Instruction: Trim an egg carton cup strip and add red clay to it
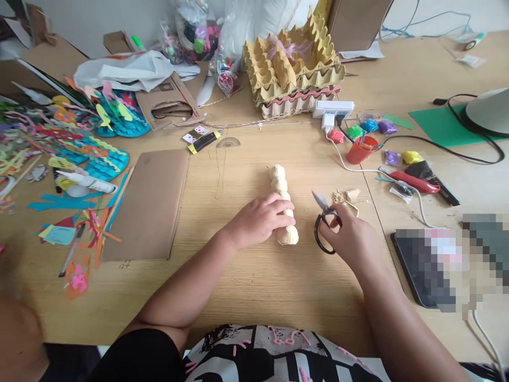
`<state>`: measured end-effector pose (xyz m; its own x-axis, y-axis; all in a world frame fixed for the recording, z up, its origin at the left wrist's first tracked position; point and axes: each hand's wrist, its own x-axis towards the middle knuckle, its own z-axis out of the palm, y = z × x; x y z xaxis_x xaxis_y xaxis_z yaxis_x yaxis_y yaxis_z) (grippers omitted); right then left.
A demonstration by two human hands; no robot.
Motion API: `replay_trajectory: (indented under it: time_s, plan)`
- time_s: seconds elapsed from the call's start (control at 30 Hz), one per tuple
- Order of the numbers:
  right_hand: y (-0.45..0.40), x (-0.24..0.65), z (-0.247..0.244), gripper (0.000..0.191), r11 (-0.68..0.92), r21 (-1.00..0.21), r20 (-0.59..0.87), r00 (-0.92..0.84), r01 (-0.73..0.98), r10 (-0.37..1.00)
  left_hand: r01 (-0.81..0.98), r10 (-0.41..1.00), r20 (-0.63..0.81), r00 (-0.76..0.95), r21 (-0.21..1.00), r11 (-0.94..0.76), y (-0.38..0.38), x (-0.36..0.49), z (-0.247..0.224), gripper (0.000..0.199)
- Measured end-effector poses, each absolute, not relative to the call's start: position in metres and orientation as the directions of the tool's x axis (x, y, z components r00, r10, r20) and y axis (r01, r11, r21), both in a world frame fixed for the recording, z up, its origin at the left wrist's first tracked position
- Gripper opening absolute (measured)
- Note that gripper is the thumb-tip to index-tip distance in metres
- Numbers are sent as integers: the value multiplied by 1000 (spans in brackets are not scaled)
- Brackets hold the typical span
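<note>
A pale strip of rounded egg-carton cups lies lengthwise on the wooden table in front of me. My left hand is laid over the strip's middle, its fingers curled across the cups and hiding part of them. In my right hand is a pair of black-handled scissors, its blades pointing up and left, apart from the strip. Small cut scraps of the same pale carton lie just beyond the scissors.
Stacked egg trays stand at the back beside a white power strip. A cardboard sheet and colourful paper crafts lie left. A red cup, cables and a tablet are right. Another person's bare limb shows lower left.
</note>
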<state>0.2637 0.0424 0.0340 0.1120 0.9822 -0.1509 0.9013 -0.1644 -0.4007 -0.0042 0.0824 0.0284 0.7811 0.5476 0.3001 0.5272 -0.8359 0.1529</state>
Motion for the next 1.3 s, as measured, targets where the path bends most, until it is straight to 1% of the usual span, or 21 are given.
replay_trajectory:
  time_s: [0.03,0.1,0.17,0.23,0.37,0.43,0.57,0.7,0.8,0.9,1.0,1.13,1.3]
  plan:
    - [39,261,39,33,-148,-312,-187,92,939,978,526,547,259,796,150,-837,80,-2,26,32]
    - [32,255,45,29,-112,-188,-217,70,976,974,542,566,170,807,168,-823,76,0,23,30]
    - [28,252,47,25,-89,-111,-254,58,990,966,565,592,96,800,214,-797,73,1,24,30]
    - [25,250,49,25,-81,-72,-297,56,994,953,583,615,54,787,263,-769,71,0,30,32]
    - [22,247,54,31,-67,-70,-338,40,995,940,586,646,59,761,365,-724,73,-3,42,39]
    - [20,241,54,34,-29,-80,-346,0,996,938,593,670,84,737,394,-702,76,-3,43,36]
    - [15,227,50,33,59,-86,-355,-86,995,931,630,716,119,688,392,-670,81,-5,38,23]
    - [12,224,44,21,104,-68,-381,-122,992,917,624,722,155,675,403,-670,85,-7,30,21]
    - [10,227,43,14,134,-92,-387,-159,987,908,621,725,170,667,412,-667,87,-7,25,18]
    - [7,225,43,16,141,-116,-396,-176,983,901,612,731,185,657,436,-660,89,-7,22,15]
    - [6,219,42,20,160,-105,-409,-189,981,893,599,725,204,658,441,-668,90,-7,20,13]
    - [8,214,41,26,167,-40,-390,-169,985,905,597,717,213,664,428,-679,91,-8,21,14]
    - [24,234,46,28,18,17,-382,-11,1000,924,593,709,218,671,416,-689,91,-8,20,15]
